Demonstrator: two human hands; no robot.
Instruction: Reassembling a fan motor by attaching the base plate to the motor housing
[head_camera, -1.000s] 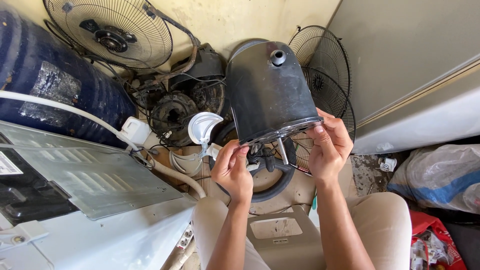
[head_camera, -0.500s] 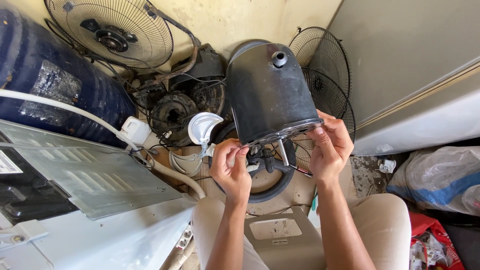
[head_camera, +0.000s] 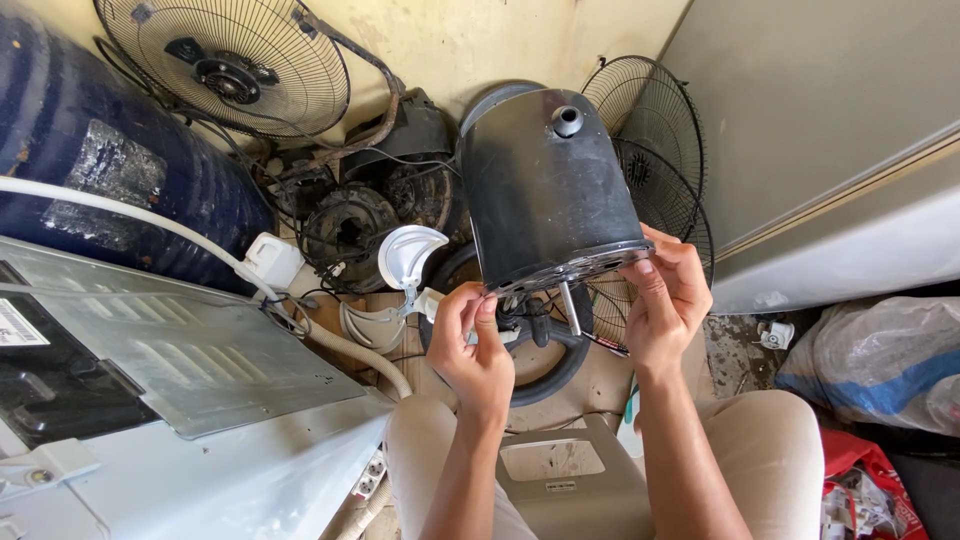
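Observation:
I hold up a black cylindrical fan motor housing with a small round hole near its far end and a metal shaft sticking out of its near end. My right hand grips the housing's lower right rim. My left hand pinches at the lower left rim, fingers closed on the edge or a small part there; which one is hidden. Below the housing a black ring-shaped part lies on the floor between my knees.
A wire fan guard leans on the back wall, more guards at right. Old motors, white plastic fan parts, a blue barrel, a white appliance at left, a beige base, plastic bags.
The left hand's fingers have shifted slightly along the housing's lower rim. The housing and the right hand have stayed nearly still.

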